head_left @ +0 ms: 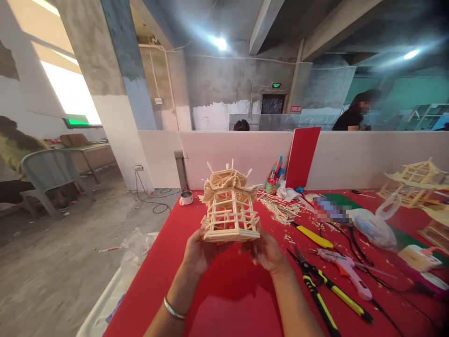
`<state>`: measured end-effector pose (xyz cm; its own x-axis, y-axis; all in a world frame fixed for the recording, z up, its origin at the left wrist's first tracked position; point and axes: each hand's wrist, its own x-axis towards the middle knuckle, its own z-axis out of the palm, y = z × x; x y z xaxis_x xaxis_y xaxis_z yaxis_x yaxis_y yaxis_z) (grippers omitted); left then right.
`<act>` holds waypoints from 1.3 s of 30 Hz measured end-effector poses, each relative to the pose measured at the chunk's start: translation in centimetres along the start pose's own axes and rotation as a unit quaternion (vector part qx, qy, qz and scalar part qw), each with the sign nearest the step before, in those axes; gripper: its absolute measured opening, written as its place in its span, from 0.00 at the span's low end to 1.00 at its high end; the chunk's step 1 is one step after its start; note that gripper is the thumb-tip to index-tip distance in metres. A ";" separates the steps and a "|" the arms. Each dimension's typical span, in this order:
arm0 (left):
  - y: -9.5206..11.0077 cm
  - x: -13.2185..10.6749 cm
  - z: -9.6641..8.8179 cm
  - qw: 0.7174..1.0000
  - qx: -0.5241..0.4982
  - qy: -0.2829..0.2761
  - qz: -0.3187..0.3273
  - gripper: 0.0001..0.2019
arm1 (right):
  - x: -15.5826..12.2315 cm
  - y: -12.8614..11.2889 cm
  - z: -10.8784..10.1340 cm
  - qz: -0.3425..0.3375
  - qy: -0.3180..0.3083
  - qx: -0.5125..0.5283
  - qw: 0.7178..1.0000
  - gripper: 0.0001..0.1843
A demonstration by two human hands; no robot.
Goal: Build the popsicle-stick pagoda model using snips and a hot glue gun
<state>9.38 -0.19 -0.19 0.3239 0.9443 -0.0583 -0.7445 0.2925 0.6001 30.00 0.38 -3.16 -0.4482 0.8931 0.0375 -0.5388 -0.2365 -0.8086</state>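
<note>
Between my two hands is a wooden stick model pavilion [229, 210], held upright over the red table [228, 299]. It has a many-sided base, a lattice of thin sticks for walls, a flared roof edge and short sticks poking up at the top. My left hand [201, 250] grips the base at its left corner, with a silver bangle on the wrist. At the right corner of the base, my right hand [268, 250] closes on it from the side. Some fingers of both hands are hidden under the model.
On the right lie black-and-yellow shears [319, 281], a yellow utility knife [314, 235], a pink glue gun [345, 267] with its cord, and loose sticks [280, 206]. Another stick model [414, 180] stands far right. A small round pot [186, 198] sits near the left edge. Other people are beyond.
</note>
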 end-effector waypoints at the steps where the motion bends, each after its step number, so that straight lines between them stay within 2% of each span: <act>1: 0.1 0.1 0.2 1.000 -0.007 0.000 -0.012 0.26 | 0.0 -0.2 0.0 0.002 0.005 -0.023 1.000 0.30; 4: 0.5 0.2 0.8 0.999 -0.030 0.005 -0.039 0.25 | -0.1 -0.8 0.2 -0.015 0.047 -0.123 0.991 0.30; 7: 0.5 0.1 1.1 0.997 -0.044 0.005 -0.059 0.26 | -0.4 -1.6 0.7 -0.060 0.102 -0.219 0.968 0.31; 10: 0.3 -0.1 1.3 0.996 -0.056 -0.010 -0.068 0.27 | -0.7 -2.4 1.4 -0.092 0.149 -0.256 0.951 0.33; 13: 0.1 -0.5 1.7 0.994 -0.080 -0.010 -0.075 0.28 | -1.1 -3.0 2.5 -0.090 0.191 -0.252 0.944 0.35; 16: 0.2 -0.9 2.1 0.991 -0.106 -0.014 -0.086 0.29 | -1.3 -3.6 3.6 -0.091 0.204 -0.239 0.945 0.36; 21: 0.8 -1.5 2.8 0.990 -0.107 -0.023 -0.093 0.31 | -1.4 -4.4 5.3 -0.103 0.203 -0.205 0.952 0.36; 26: 1.3 -1.9 3.1 0.989 -0.110 -0.009 -0.099 0.30 | -1.3 -4.7 6.4 -0.128 0.192 -0.178 0.957 0.33; 34: 0.9 -2.2 3.0 0.988 -0.120 0.009 -0.098 0.29 | -0.6 -4.8 6.5 -0.118 0.186 -0.158 0.963 0.32; 39: 0.8 -1.6 4.8 0.985 -0.131 0.079 -0.085 0.26 | 0.9 -5.4 5.9 -0.083 0.208 -0.136 0.965 0.36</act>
<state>11.11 -2.17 4.21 0.3781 0.8836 -0.2761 -0.8187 0.4584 0.3458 28.32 0.16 4.74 -0.0166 0.9998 -0.0127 -0.3471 -0.0177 -0.9377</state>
